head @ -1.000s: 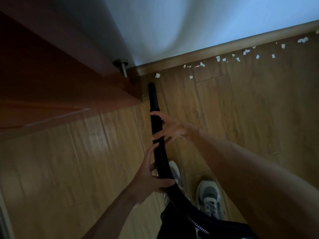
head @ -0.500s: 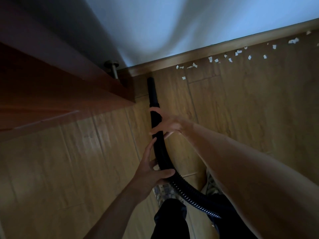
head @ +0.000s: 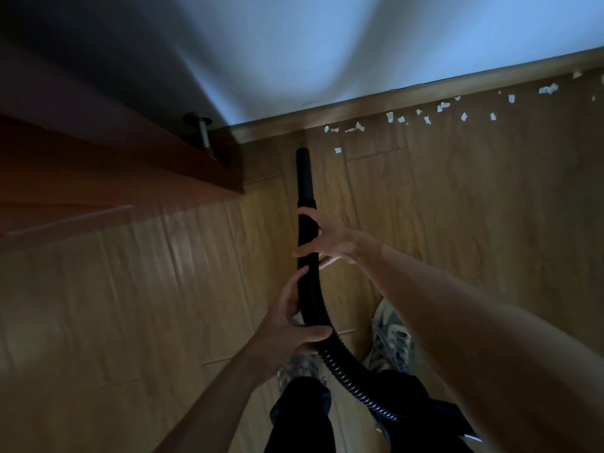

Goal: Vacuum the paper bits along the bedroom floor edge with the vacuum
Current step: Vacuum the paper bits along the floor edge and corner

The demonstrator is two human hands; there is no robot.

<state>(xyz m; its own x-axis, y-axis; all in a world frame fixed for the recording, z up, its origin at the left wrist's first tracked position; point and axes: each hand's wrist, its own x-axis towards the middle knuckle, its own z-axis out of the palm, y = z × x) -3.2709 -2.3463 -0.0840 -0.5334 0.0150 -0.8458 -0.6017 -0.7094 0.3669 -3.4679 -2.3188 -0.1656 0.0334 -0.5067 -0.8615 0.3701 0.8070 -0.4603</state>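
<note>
Paper bits lie in a thin row on the wood floor, close to the brown baseboard at the bottom of the pale wall. They are small and white, and the row runs off to the right. One lone bit sits a little away from the rest, near the front end of the black vacuum hose. The stiff front part of the hose points at the corner, and its tip is near the baseboard, just left of the bits. I cannot tell if the tip touches the floor. The right hand holds the hose higher up, with the thumb and fingers wrapped round it. The left hand holds it lower down, where the ribbed bendy part starts, with the thumb curled over the front. From there the hose bends down to the right, past black trouser legs and grey and white sneakers. A red-brown wooden panel fills the left side. A small metal stopper with a dark round head stands just behind it, by the wall.
</note>
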